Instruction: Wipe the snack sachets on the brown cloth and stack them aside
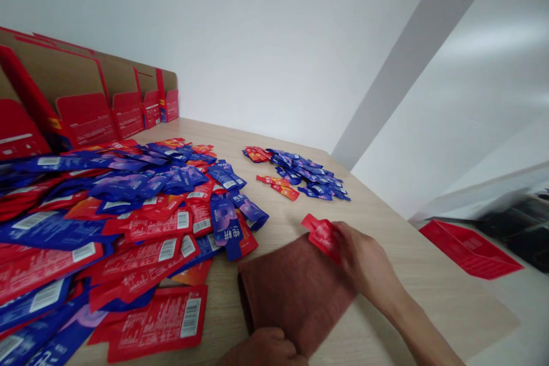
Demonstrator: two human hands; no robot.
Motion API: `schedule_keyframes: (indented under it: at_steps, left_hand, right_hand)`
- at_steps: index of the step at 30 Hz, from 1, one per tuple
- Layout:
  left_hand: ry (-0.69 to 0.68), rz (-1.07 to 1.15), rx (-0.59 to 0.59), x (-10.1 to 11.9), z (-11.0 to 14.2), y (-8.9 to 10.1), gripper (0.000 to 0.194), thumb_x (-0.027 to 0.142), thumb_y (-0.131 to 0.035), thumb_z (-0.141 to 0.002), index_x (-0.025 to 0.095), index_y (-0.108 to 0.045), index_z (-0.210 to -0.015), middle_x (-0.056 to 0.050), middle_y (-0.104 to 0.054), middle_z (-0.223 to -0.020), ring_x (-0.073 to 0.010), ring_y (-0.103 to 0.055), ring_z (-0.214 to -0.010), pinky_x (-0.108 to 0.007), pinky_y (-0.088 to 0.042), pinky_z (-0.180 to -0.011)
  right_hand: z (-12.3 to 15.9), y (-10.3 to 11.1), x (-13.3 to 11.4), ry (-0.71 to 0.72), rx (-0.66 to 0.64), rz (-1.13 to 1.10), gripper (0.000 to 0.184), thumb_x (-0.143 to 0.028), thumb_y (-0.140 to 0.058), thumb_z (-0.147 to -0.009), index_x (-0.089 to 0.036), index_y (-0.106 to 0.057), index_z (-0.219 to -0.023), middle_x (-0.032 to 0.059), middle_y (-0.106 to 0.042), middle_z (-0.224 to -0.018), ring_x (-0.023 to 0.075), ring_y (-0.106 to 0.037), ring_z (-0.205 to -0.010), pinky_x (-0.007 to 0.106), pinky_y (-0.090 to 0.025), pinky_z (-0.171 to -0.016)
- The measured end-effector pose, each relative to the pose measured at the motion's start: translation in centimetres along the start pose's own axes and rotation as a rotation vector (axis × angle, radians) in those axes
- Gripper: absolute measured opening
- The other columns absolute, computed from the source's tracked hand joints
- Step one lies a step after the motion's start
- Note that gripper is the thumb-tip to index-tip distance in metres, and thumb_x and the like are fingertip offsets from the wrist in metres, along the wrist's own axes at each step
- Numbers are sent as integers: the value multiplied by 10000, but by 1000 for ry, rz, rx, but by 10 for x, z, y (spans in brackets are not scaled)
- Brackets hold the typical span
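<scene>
Two white Chinese characters, seemingly 电耕, are printed on a blue sachet [226, 227] at the edge of the pile. Barcode labels are seen on the red sachets [159, 320], but their digits and small print cannot be read. Print on the red cartons [88, 117] is too blurred to read.

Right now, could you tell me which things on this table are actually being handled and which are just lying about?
In hand:
- red packet, pinched by the right hand
- brown cloth, its near edge under the left hand

Lying about:
- big heap of red and blue packets
- small far pile
- cardboard boxes
- red tray
</scene>
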State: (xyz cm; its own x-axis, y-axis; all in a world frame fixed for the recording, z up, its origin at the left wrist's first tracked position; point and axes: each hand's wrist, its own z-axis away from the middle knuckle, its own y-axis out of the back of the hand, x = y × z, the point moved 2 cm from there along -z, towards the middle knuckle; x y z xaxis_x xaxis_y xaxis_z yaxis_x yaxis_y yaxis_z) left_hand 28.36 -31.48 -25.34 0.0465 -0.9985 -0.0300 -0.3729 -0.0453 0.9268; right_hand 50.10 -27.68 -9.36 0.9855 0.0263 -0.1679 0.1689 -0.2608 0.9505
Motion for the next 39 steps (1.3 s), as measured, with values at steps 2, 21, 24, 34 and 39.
schedule_keyframes:
  at_steps: [2,21,24,34,39]
  left_hand:
    - [10,1,-3,0,1,0,443,346,-914,-938,184,-538,-771,73,-613,-674,-112,-430,-503,-272,-363,-498]
    - [24,31,-30,3,-1,8,348,307,-853,-984,181,-576,-814,82,-622,-689,-98,-439,-491,-239,-421,-537]
    - [19,53,-63,3,-4,11,319,302,-877,-957,172,-603,-858,79,-649,-712,-97,-449,-490,-246,-422,-520]
    - [37,133,-131,4,-11,11,345,344,-896,-940,189,-602,-847,60,-673,-739,-108,-560,-575,-264,-472,-567]
    - [20,105,-52,7,-7,12,331,361,-870,-961,201,-624,-809,32,-669,-744,-123,-590,-601,-252,-522,-591]
  right_hand:
    - [13,-5,-19,85,-55,-262,308,-199,-421,-1062,-232,-715,-1147,87,-798,-1015,244,-766,-914,329,-584,-827]
    - [-2,-73,28,297,146,-35,440,-463,-482,-1116,-255,-867,-1156,129,-693,-986,281,-655,-917,447,-584,-834]
    - [-5,-67,36,313,58,1,438,-515,-532,-1090,-250,-809,-1302,145,-732,-1119,302,-693,-1014,478,-606,-932]
    - [-5,-34,24,293,-13,155,476,-99,-436,-933,-174,-764,-1270,144,-848,-1070,288,-830,-863,388,-682,-764]
    - [8,-15,-82,503,114,-149,427,-87,-503,-930,-245,-752,-1239,75,-844,-1056,253,-808,-920,350,-658,-841]
